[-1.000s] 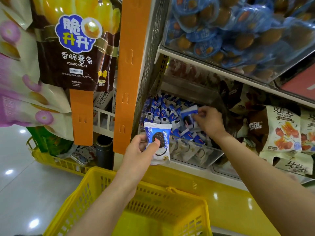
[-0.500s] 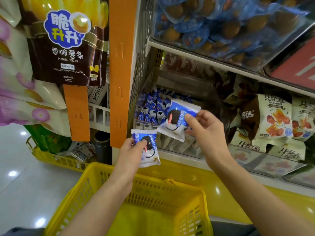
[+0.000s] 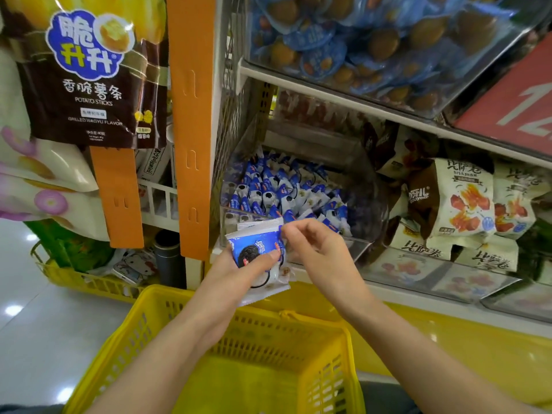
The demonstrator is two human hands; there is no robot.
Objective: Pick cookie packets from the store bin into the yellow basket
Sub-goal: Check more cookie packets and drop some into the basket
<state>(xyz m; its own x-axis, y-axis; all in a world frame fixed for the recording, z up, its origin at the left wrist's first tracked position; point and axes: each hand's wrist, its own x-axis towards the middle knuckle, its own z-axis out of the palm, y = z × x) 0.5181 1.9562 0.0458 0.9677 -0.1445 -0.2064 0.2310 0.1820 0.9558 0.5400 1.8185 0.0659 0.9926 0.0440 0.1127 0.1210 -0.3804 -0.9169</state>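
Note:
My left hand (image 3: 239,267) holds two stacked blue-and-white cookie packets (image 3: 257,249) just above the far rim of the yellow basket (image 3: 149,327). My right hand (image 3: 316,249) pinches the top right corner of the upper packet with its fingertips. Behind both hands, the clear store bin (image 3: 363,249) on the shelf holds several more of the same cookie packets (image 3: 277,192). The basket sits low in front of me and nothing shows inside it.
An orange hanging strip (image 3: 191,121) and a brown potato-stick bag (image 3: 89,73) hang at left. White snack bags (image 3: 466,201) fill the bin to the right. A bin of blue-wrapped snacks (image 3: 373,40) sits on the shelf above. Another yellow basket (image 3: 77,279) stands on the floor at left.
My right hand brought its packet down and left from the bin onto the packet in my left hand. Both packets now lie stacked in my left hand.

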